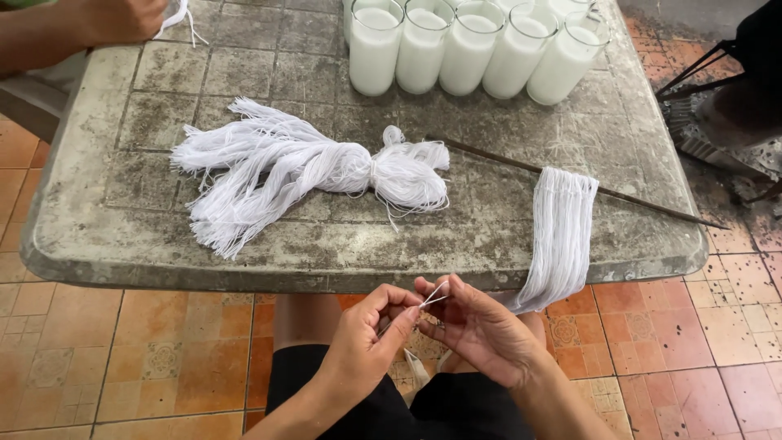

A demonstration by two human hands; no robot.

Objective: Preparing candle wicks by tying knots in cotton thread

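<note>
Head view, looking down past the near edge of a weathered grey counter [98,244]. Left hand [366,342] and right hand [476,326] held together below the counter edge, above the lap. Both pinch a short length of white string [434,295]: left thumb and forefinger closed on it at the tip, right fingertips closed on it just beside; the string's looped end rises between the two hands. Remaining fingers of the right hand curled loosely, palm up. On the counter, centre-left: a large bundle of white string [301,167], tied near its right end, loose cut ends fanned out to the left. To the right: a thin dark rod [635,204] lying diagonally across the counter, with a hank of white strings [558,236] draped over it and hanging down over the counter edge, its lower end close to the right hand. Far edge: a row of glasses filled with white wax [468,49], touching one another. Top left corner: another person's hand [114,18] holding some white string. Floor of orange and red tiles [122,358].
</note>
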